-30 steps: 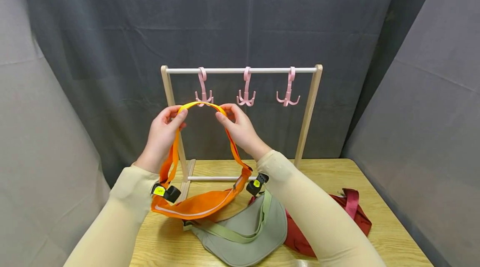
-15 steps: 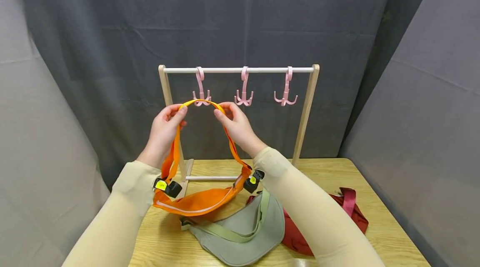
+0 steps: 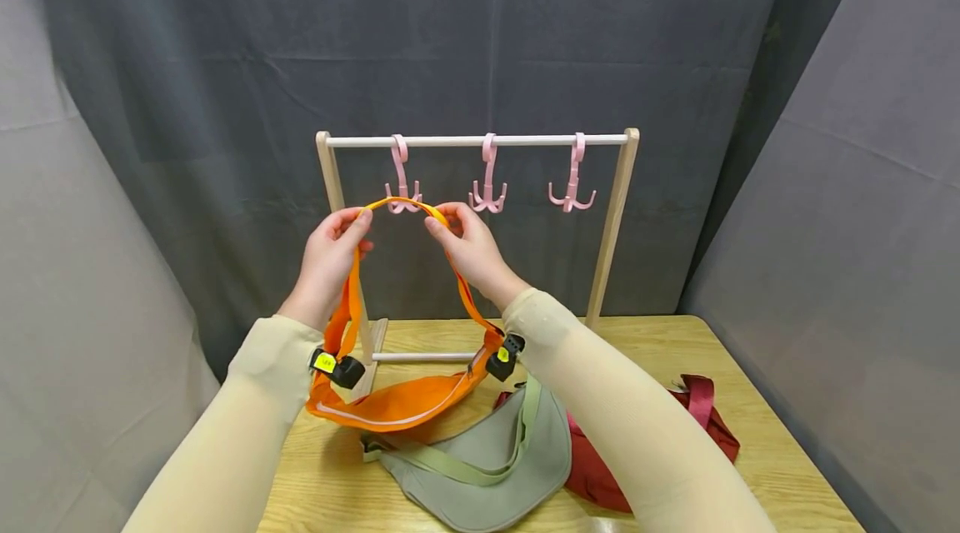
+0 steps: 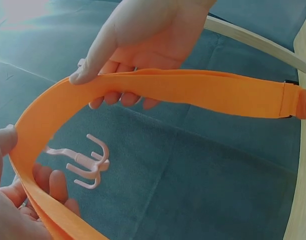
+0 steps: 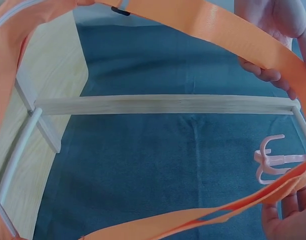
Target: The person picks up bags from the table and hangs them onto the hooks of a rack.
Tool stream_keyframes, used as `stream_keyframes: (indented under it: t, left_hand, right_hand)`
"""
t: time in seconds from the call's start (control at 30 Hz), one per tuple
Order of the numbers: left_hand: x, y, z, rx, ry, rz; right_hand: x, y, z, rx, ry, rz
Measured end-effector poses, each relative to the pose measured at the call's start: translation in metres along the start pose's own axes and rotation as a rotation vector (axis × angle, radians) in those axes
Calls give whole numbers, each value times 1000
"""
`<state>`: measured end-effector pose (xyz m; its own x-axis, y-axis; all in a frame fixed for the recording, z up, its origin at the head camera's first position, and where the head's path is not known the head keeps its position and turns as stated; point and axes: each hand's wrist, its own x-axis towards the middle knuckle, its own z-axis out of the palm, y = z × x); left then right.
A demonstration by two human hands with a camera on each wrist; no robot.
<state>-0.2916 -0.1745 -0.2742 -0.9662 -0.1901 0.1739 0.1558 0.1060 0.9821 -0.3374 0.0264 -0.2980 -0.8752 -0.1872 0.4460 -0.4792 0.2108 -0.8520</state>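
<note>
Both hands hold up an orange waist bag (image 3: pixel 397 404) by its orange strap (image 3: pixel 397 204). My left hand (image 3: pixel 352 225) pinches the strap on the left and my right hand (image 3: pixel 444 221) pinches it on the right. The top of the strap loop sits right at the prongs of the left pink hook (image 3: pixel 402 183) on the wooden rack's top rail (image 3: pixel 525 139). The left wrist view shows the strap (image 4: pixel 193 87) arching round that hook (image 4: pixel 88 162). In the right wrist view the hook (image 5: pixel 273 160) lies just inside the strap (image 5: pixel 233 25). The bag's pouch hangs low, near the table.
Two more pink hooks, middle (image 3: pixel 488 183) and right (image 3: pixel 573 183), hang bare on the rail. A grey-green bag (image 3: pixel 487 458) and a red bag (image 3: pixel 697 425) lie on the wooden table (image 3: pixel 750 350) in front of the rack. Dark cloth surrounds the table.
My hands have drawn a little closer together on the strap, and the bag's pouch hangs slightly higher. The strap's top stays at the left hook.
</note>
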Motion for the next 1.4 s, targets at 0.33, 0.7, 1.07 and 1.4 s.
stream_keyframes:
  t: [0.33, 0.7, 1.07, 1.4]
  left_hand:
    - [7, 3, -2, 13, -9, 6]
    - [14, 0, 0, 8, 0, 12]
    - [19, -2, 0, 27, 22, 10]
    - [24, -5, 0, 45, 28, 9]
  right_hand:
    - [5, 1, 2, -19, 0, -2]
    - [11, 4, 7, -16, 21, 13]
    - [13, 4, 11, -23, 16, 42]
    - [17, 8, 15, -24, 25, 34]
